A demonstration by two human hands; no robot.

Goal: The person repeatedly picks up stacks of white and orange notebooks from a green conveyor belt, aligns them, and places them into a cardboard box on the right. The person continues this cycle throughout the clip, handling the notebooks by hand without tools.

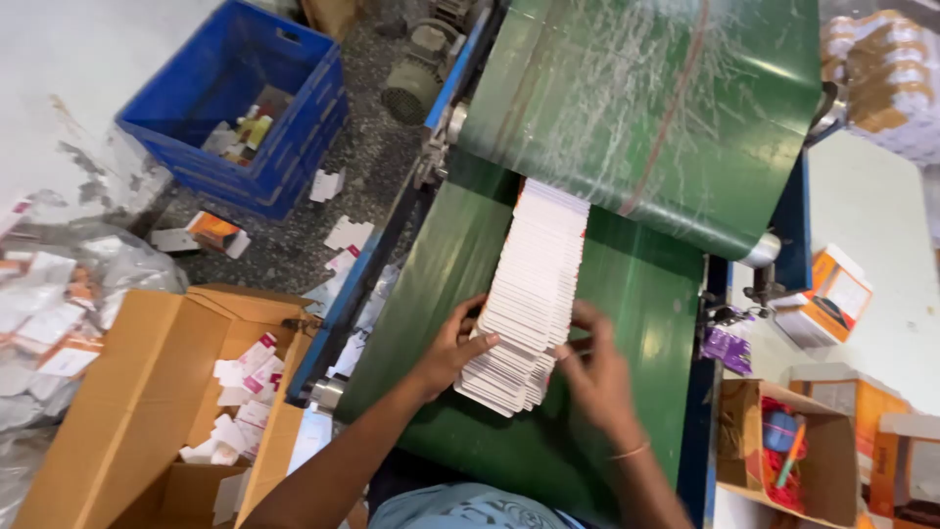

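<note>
A long overlapping row of flat white cards [537, 279] lies on a green conveyor belt [431, 274], coming out from under a curved green belt roller [646, 98]. My left hand [452, 345] presses against the left side of the near end of the row. Against the right side presses my right hand [592, 377], so the near bunch sits between both palms.
A blue crate [220, 147] with small items stands on the floor at far left. A brown cardboard box [137, 392] with white and pink slips sits left of the conveyor. Orange and white boxes [832, 294] and an open box of bits [783, 451] are at right.
</note>
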